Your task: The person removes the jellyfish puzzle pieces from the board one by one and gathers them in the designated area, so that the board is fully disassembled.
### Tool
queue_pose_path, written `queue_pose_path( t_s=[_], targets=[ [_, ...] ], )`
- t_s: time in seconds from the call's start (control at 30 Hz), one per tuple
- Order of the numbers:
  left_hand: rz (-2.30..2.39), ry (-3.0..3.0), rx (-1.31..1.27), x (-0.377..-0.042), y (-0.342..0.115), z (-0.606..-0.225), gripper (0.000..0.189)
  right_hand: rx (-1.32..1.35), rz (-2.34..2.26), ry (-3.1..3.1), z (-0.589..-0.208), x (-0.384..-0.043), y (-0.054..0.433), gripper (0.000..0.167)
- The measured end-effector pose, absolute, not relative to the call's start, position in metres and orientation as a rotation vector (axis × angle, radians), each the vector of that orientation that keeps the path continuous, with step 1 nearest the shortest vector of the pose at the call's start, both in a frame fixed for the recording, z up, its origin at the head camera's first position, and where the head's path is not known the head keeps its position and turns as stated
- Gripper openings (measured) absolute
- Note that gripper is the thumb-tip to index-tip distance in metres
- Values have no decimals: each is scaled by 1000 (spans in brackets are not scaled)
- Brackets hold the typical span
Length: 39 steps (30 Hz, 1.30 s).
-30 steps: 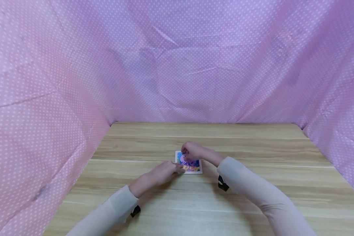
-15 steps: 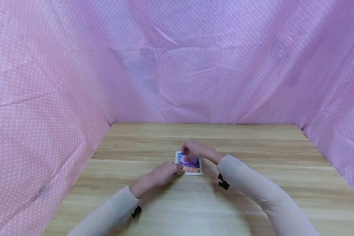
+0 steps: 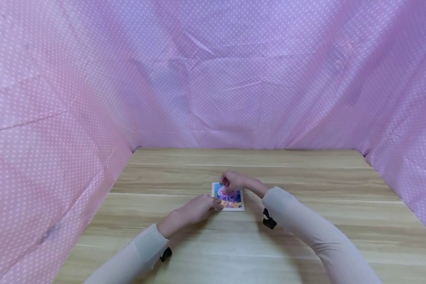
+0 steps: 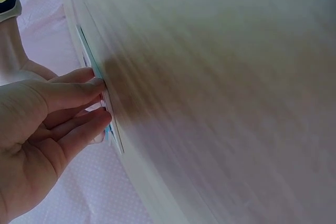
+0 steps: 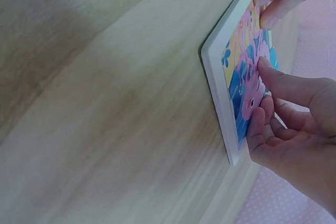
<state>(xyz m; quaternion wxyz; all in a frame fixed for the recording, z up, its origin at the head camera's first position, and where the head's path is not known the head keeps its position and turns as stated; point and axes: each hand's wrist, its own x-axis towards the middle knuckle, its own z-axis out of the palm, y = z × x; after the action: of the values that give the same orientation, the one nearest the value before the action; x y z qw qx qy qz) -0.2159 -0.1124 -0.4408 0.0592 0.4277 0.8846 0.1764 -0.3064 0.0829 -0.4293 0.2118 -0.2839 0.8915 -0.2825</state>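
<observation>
A small square picture board (image 3: pixel 237 209) with a white raised border lies flat on the table. It shows a pink octopus over blue water and yellow coral; in the right wrist view the picture board (image 5: pixel 216 66) looks like a framed puzzle, its piece lines hard to make out. My left hand (image 3: pixel 198 207) touches the near left corner with extended fingertips. In the left wrist view the left hand (image 4: pixel 47 124) has two fingertips against the board's edge. My right hand (image 3: pixel 234 181) is over the far part, thumb and bent fingers (image 5: pixel 257 121) apart and resting on the octopus.
The wood-grain table (image 3: pixel 305 173) spreads out on all sides of the board. Pink dotted cloth (image 3: pixel 227 98) hangs behind the table and along both sides. A black strap (image 3: pixel 268 219) shows under the right wrist, another black strap (image 3: pixel 165 254) under the left.
Both hands stay at the board with almost the same pose. Hands and board appear a few pixels further right in the head view; the right fingers shift slightly on the octopus.
</observation>
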Motion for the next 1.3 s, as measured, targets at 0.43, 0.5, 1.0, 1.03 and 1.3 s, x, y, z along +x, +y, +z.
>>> queue_pose_path(
  t_s=[0.43,0.5,1.0,1.03,1.3],
  targets=[
    [467,2723,1312,-215,-111,-441,22,-960,-826,2460,-430,-304,86,39],
    [475,2723,1319,-215,-111,-441,22,-968,-823,2460,-431,-303,87,37],
    [476,2660,1402,-224,-103,-444,29,-858,-801,2510,-427,-302,85,32],
    [488,2658,1411,-224,-103,-444,28,-875,-802,2513,-428,-301,85,31],
    [521,2653,1427,-226,-103,-442,24,-894,-970,2539,-432,-298,87,13]
  ],
)
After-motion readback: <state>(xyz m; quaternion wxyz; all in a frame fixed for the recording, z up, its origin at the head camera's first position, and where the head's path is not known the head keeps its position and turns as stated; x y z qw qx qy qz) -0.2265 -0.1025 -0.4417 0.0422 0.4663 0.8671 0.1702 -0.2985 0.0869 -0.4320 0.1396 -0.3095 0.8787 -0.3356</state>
